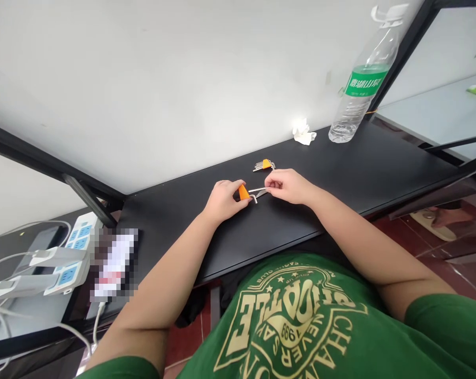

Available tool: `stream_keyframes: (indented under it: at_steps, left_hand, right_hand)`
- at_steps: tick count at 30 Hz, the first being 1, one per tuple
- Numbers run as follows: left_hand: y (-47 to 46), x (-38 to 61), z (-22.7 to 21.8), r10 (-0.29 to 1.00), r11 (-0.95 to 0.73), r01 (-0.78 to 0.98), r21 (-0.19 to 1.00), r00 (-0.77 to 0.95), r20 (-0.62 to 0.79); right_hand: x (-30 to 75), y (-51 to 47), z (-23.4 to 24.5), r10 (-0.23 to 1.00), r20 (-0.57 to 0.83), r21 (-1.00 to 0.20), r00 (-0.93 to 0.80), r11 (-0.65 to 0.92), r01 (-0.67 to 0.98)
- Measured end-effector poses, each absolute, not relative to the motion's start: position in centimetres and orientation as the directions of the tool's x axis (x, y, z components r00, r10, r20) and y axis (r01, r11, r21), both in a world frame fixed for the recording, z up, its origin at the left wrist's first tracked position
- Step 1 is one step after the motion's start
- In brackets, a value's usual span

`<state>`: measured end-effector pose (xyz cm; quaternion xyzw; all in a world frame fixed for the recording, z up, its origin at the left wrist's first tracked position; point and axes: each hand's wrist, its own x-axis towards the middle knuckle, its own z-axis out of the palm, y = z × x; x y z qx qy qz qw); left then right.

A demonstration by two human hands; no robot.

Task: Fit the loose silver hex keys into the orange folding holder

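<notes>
My left hand is closed around an orange plastic hex key holder, gripped between thumb and fingers just above the black tabletop. A short bent hex key sticks out of the holder's right side. My right hand pinches silvery hex keys that stretch from its fingertips toward the holder; whether they sit inside it I cannot tell. Just beyond my hands lies a second orange holder filled with several hex keys, and neither hand touches it.
A crumpled white tissue and a tall clear water bottle stand by the wall at the back right. At the left are a phone on a cable and a power strip with plugged chargers. The black table has a front edge near my body.
</notes>
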<state>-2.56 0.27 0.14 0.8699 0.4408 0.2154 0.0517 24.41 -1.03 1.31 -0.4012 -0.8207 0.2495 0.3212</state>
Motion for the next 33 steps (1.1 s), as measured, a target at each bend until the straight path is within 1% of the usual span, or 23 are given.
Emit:
stream_keyframes:
  at_steps: [3,5,7,9,11,13,15,17,19,22,24,26,27,28,30,33]
  left_hand:
    - [0.2,-2.5,0.1,0.776,-0.621,0.734,0.275,0.529,0.343]
    - [0.1,-2.5,0.1,0.757,-0.644,0.718,0.264,0.548,0.355]
    - [0.1,-2.5,0.0,0.736,-0.667,0.702,0.251,0.567,0.370]
    - [0.2,-2.6,-0.1,0.717,-0.684,0.691,0.235,0.577,0.390]
    - [0.1,-2.6,-0.2,0.703,-0.694,0.686,0.218,0.582,0.409]
    - [-0.1,-2.4,-0.1,0.693,-0.701,0.685,0.200,0.586,0.420]
    - [-0.4,-2.0,0.0,0.675,-0.715,0.676,0.177,0.603,0.425]
    - [-0.7,-1.5,0.2,0.654,-0.734,0.662,0.155,0.626,0.424]
    - [-0.9,-1.2,0.2,0.642,-0.746,0.650,0.146,0.644,0.415]
    - [-0.8,-1.2,-0.1,0.655,-0.734,0.662,0.154,0.629,0.419]
    - [-0.5,-1.5,-0.3,0.680,-0.707,0.685,0.174,0.593,0.431]
    - [-0.3,-1.8,-0.4,0.712,-0.675,0.710,0.204,0.553,0.432]
    - [-0.2,-2.0,-0.4,0.729,-0.657,0.721,0.220,0.534,0.427]
    - [-0.1,-2.1,-0.4,0.746,-0.639,0.732,0.235,0.516,0.421]
    - [0.0,-2.3,-0.2,0.772,-0.611,0.749,0.257,0.492,0.402]
    - [-0.1,-2.2,0.0,0.790,-0.594,0.757,0.273,0.486,0.374]
  right_hand:
    - [24.0,-1.3,1.3,0.789,0.360,-0.642,-0.498,0.597,0.481]
    - [23.7,-1.5,1.3,0.798,0.352,-0.658,-0.490,0.583,0.477]
    - [23.3,-1.7,1.4,0.841,0.270,-0.748,-0.469,0.490,0.448]
    - [22.8,-1.8,1.4,0.888,0.135,-0.870,-0.441,0.319,0.377]
    - [22.4,-1.7,1.3,0.907,0.029,-0.948,-0.419,0.158,0.278]
    - [21.9,-1.6,1.1,0.910,-0.012,-0.979,-0.414,0.074,0.192]
    - [21.4,-1.5,0.8,0.901,-0.033,-0.988,-0.432,0.035,0.149]
    - [20.9,-1.4,0.5,0.889,-0.057,-0.987,-0.455,0.018,0.158]
    - [20.5,-1.6,0.5,0.887,-0.076,-0.974,-0.455,0.031,0.223]
    - [20.4,-1.8,0.7,0.907,-0.053,-0.927,-0.417,0.110,0.357]
    - [20.9,-1.8,0.9,0.919,0.037,-0.868,-0.392,0.224,0.444]
    - [21.7,-1.5,0.9,0.902,0.171,-0.747,-0.396,0.381,0.545]
    - [22.1,-1.4,0.8,0.881,0.221,-0.662,-0.419,0.451,0.599]
    - [22.6,-1.2,0.7,0.858,0.242,-0.575,-0.453,0.503,0.645]
    - [23.3,-1.0,0.5,0.833,0.195,-0.452,-0.517,0.544,0.707]
    - [23.5,-1.0,0.5,0.823,0.129,-0.335,-0.554,0.562,0.757]
